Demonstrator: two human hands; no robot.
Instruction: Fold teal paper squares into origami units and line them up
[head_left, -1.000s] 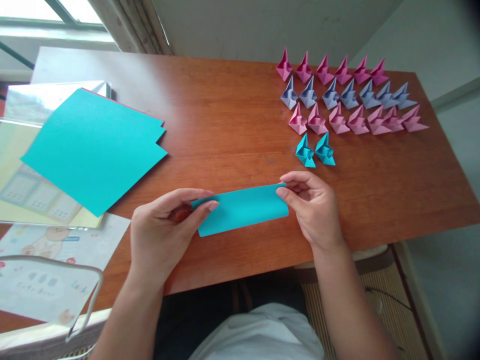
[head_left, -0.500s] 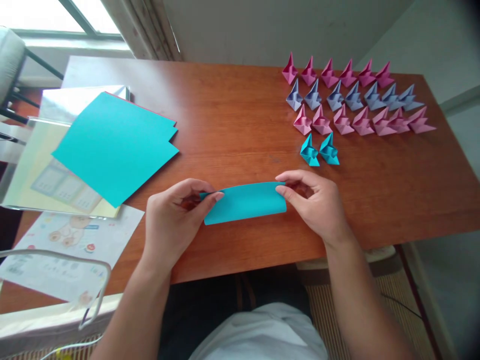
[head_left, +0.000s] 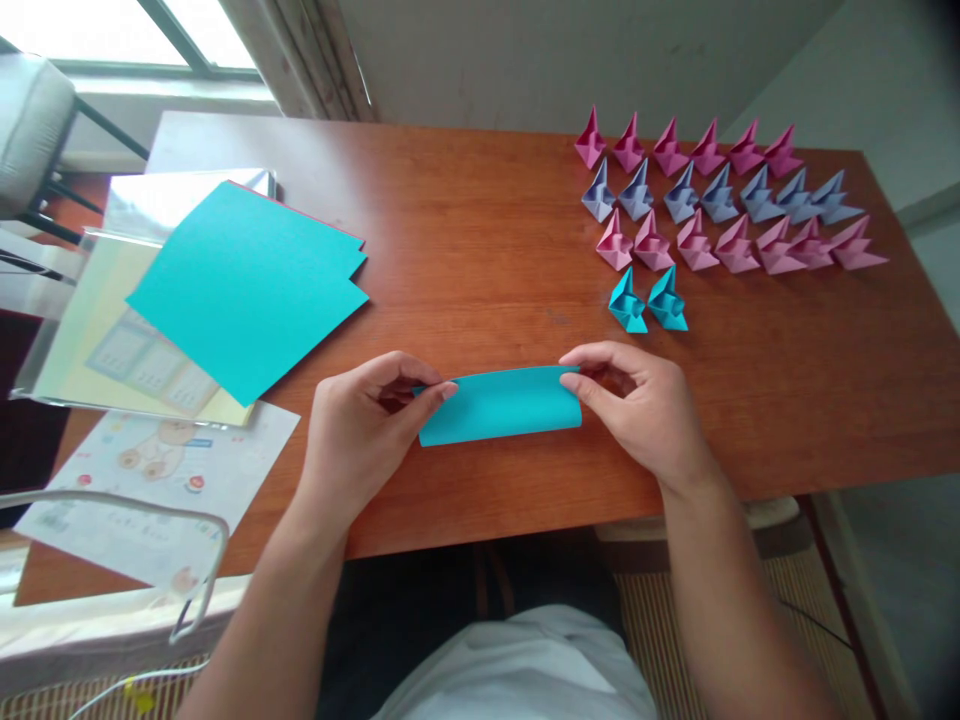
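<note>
A turquoise sheet of origami paper (head_left: 501,408), bent over into a long narrow strip, is held between both hands close above the table's near edge. At its left end, my left hand (head_left: 375,410) pinches the upper edge between thumb and fingers. My right hand (head_left: 634,405) pinches the upper right corner the same way. The paper's near side curves in a soft bend. Beyond the right hand stand two folded turquoise paper figures, the left figure (head_left: 628,302) and the right figure (head_left: 667,300).
Behind them run rows of pink figures (head_left: 697,243), lilac figures (head_left: 718,195) and magenta figures (head_left: 707,150). At left, turquoise sheets (head_left: 251,285) lie on a plastic folder (head_left: 67,350), above a printed sheet (head_left: 161,490). A bent white tube (head_left: 127,508) crosses the lower left.
The whole scene has shifted slightly right in view as the head turned. Both hands keep their pinch on the turquoise paper, whose near side looks slightly more rounded at the right.
</note>
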